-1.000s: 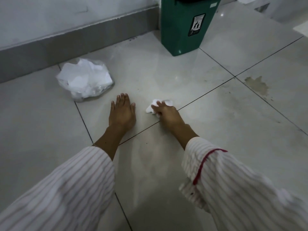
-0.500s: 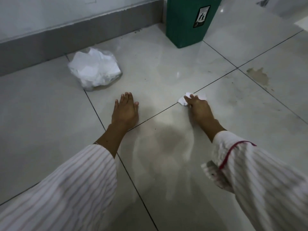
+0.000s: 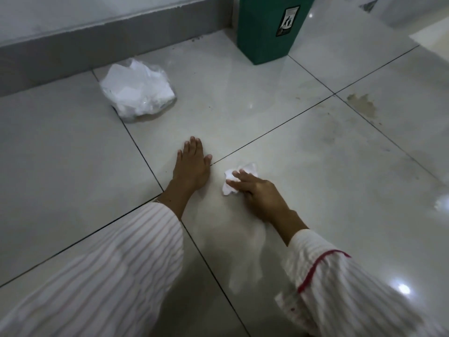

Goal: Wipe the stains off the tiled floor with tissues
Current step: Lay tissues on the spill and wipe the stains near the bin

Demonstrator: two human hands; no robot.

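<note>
Light: dim, cool; I see no source directly.
Glare: bright spots on the glossy tiled floor [image 3: 315,166] at right.
Shadows: soft, faint under the arms.
Blur: striped sleeves [image 3: 109,276] smeared at the bottom.
Edges: grout lines bow slightly, wide-angle.

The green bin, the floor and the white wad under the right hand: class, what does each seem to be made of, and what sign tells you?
Green bin: probably moulded plastic, going by its smooth, even faces with a printed label.
Floor: glazed tile, likely ceramic; glossy, mirrors lights, dark grout lines.
White wad under the right hand: thin crumpled tissue paper, matte and soft-edged.
</note>
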